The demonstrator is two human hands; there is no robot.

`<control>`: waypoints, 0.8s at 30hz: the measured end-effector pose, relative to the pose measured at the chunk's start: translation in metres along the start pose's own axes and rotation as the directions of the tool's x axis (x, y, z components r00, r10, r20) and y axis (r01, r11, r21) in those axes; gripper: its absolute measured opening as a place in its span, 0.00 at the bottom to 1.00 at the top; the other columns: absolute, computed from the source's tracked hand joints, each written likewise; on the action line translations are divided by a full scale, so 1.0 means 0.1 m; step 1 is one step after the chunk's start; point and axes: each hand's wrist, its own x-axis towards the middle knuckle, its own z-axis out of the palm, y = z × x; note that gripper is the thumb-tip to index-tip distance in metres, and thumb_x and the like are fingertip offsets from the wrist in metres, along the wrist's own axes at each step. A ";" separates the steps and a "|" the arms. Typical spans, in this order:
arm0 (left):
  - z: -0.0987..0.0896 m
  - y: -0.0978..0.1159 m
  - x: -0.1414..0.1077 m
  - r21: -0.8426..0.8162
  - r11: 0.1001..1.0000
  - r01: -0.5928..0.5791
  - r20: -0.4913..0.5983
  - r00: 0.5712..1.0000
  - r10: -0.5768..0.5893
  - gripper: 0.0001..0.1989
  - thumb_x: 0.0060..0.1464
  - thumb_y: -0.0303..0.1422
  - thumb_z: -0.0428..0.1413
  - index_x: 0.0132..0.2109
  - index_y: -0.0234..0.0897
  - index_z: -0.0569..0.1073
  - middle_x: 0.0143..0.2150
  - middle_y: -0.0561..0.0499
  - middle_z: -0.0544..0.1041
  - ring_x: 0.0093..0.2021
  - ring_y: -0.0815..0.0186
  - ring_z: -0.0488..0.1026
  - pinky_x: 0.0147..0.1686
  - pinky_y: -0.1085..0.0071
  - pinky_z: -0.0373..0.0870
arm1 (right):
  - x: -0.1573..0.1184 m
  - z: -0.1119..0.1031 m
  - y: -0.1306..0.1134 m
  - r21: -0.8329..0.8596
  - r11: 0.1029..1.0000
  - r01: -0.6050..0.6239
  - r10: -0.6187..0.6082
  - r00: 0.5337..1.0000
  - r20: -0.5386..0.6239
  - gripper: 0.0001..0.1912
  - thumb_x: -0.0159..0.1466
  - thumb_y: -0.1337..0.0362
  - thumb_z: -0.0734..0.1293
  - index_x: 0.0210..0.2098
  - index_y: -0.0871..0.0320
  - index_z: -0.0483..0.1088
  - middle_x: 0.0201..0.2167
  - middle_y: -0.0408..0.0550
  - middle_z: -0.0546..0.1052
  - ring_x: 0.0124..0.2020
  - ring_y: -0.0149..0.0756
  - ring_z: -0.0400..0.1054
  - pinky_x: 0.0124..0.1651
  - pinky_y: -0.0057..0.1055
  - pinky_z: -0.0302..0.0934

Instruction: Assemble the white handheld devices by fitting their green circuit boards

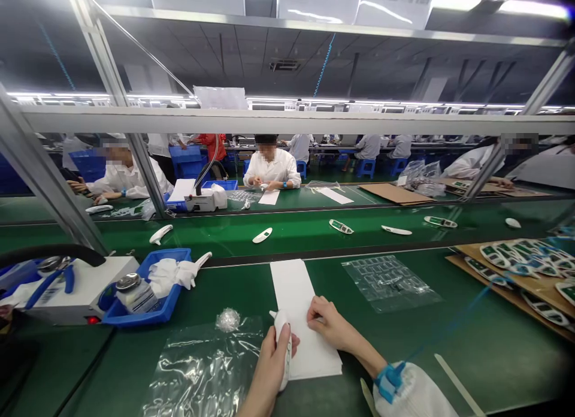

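Observation:
My left hand (pixel 272 369) grips an upright white plastic handheld device (pixel 282 345), its slim body running down through my fingers. My right hand (pixel 327 324) rests on a white paper sheet (pixel 305 321), fingers together, just right of the device's tip. Nothing shows in those fingers. A blue wrist strap (pixel 389 381) circles my right wrist above a white sleeve, with a thin blue cord running up to the right. Under my left hand's side lies a clear plastic bag (pixel 202 369), with a small wad of bubble wrap (pixel 228 320) at its top edge.
To the left stand a white machine (pixel 76 288) and a blue tray (pixel 144 297) holding white cloth. Green-and-white parts lie on cardboard (pixel 525 273) at right. White devices sit on a green conveyor belt (pixel 287 234). Co-workers in white sit beyond it.

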 end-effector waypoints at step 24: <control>-0.03 0.11 -0.23 -0.060 0.996 0.072 0.035 0.997 -0.070 0.37 0.43 0.68 0.44 0.26 0.35 0.69 0.13 0.55 0.64 0.12 0.72 0.60 0.13 0.77 0.53 | -0.13 0.41 -1.04 0.382 0.924 0.031 -0.022 0.999 -0.027 0.08 0.66 0.65 0.60 0.30 0.57 0.62 0.25 0.38 0.65 0.22 0.27 0.62 0.26 0.26 0.57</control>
